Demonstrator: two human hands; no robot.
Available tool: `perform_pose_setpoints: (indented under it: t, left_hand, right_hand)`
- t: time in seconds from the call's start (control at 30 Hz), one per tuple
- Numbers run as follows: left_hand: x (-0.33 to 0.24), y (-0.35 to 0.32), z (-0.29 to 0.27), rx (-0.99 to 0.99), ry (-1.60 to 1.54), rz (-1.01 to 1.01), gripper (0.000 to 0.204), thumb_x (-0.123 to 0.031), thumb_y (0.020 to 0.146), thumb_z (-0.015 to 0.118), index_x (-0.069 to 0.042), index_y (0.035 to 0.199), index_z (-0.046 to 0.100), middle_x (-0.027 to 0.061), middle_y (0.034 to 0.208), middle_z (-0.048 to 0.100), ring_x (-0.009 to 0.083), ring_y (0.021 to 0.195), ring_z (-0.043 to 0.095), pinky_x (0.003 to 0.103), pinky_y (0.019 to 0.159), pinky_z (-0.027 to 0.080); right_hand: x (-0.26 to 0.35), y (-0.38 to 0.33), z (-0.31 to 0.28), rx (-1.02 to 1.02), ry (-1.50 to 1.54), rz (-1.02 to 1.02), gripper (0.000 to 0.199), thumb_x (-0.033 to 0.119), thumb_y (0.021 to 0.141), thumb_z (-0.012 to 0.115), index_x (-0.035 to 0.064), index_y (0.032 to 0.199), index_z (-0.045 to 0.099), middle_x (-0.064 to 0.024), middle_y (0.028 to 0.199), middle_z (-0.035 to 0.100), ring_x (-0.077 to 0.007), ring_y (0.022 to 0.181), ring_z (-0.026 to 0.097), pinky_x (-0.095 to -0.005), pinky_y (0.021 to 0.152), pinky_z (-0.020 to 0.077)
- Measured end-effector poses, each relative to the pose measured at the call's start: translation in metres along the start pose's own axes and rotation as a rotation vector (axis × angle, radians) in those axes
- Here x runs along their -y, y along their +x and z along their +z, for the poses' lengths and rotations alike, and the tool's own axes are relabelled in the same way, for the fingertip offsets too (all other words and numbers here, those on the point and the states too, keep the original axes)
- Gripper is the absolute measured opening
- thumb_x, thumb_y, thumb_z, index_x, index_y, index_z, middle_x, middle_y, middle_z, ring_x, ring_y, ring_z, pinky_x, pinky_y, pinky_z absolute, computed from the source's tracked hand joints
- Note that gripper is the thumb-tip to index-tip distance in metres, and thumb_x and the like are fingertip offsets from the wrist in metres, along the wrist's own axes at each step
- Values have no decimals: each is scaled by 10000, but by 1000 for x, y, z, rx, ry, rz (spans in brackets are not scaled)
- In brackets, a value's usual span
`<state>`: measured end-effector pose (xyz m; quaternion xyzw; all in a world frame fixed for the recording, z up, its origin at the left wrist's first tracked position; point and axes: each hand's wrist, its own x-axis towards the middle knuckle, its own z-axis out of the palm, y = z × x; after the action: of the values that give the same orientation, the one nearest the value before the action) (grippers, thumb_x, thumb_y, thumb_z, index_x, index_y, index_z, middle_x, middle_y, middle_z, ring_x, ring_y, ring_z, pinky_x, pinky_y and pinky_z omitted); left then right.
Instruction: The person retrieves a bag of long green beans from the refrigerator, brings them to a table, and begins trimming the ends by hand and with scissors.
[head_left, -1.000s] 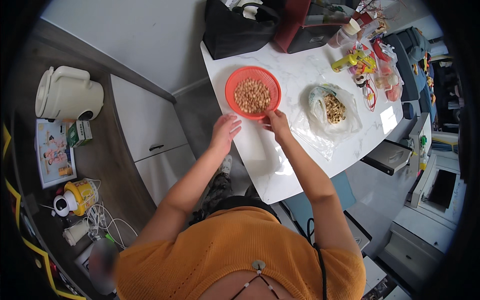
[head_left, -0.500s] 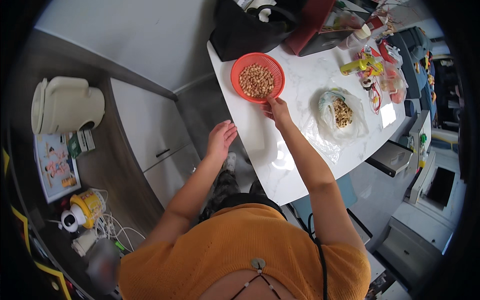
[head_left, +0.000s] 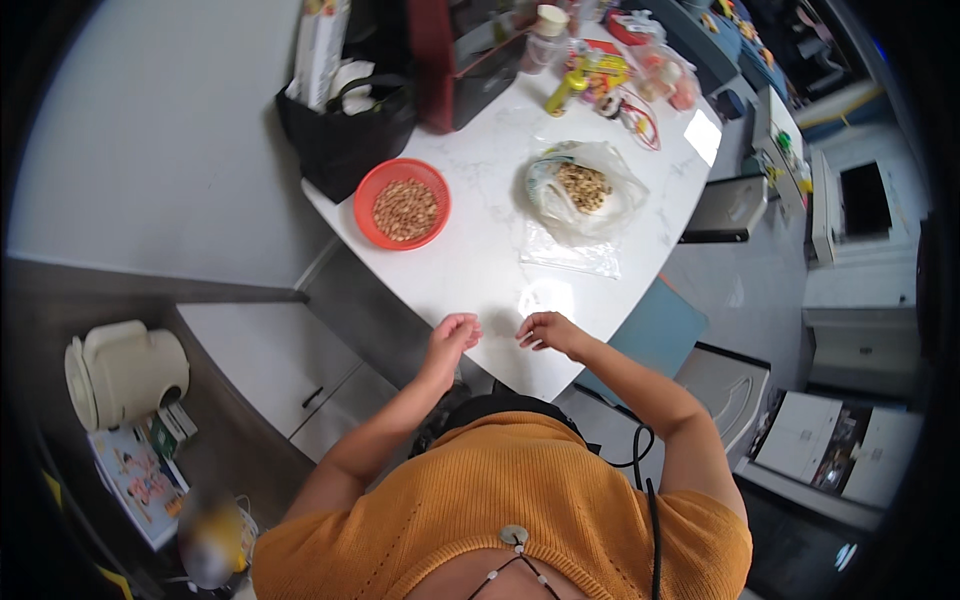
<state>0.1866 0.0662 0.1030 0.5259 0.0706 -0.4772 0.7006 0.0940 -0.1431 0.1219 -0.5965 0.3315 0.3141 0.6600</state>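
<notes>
Item: left hand (head_left: 452, 335) and right hand (head_left: 545, 331), fingers loosely curled and seemingly pinching something too small to tell, at the white marble table's (head_left: 480, 270) near edge at frame centre; round red plastic bowl of shelled nuts (head_left: 402, 204) sits well apart, upper centre; careful, steady pinching advisable.

Bright, even light under heavy fisheye bend.

The white table (head_left: 480, 270) is the brightest area, with a pale glare patch near its front edge and a sheen on the clear bag (head_left: 583, 190). Shadows are soft and short; the black bag (head_left: 345, 135) reads as a dark mass with little detail. The frame's rim falls into a black vignette, and straight edges curve toward it. The centre is sharp; 1 yellowish object (head_left: 210, 535) at lower left is blurred. The grey wall (head_left: 150, 150) is evenly lit.
</notes>
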Motion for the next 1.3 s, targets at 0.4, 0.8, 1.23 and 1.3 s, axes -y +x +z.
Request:
perform_pose_setpoints:
  t: [0.4,0.8,1.23,1.3]
  left_hand:
    - [-7,-27,82,222,351,-15,210,-134,878,475,2,1034,509,92,972,560,165,894,555,271,793,451]
    - [156,-114,288,380,513,-187,190,-114,889,460,-8,1028,533,73,959,582,130,853,574,221,735,475]
    - [359,-236,565,1211,924,-119,176,-139,888,487,-11,978,567,46,891,599,130,847,572,236,766,435]
    - [390,-245,585,1264,1001,-157,169,-128,885,491,-3,970,567,43,876,597,121,821,560,243,768,429]
  right_hand:
    - [-140,-127,-8,-190,886,-264,215,-41,798,464,91,632,503,-42,980,561,-143,881,571,-258,692,478]
    - [-351,-263,-43,-315,1137,-477,102,90,841,513,87,937,548,-34,1039,556,-122,926,555,-237,740,466]
    - [-597,-439,-54,-894,1681,-965,71,104,859,472,85,908,519,-52,1027,551,-146,911,547,-262,735,457]
    - [-623,-461,-57,-1036,1768,-1000,128,169,877,488,87,971,516,-36,999,565,-134,905,548,-260,736,451]
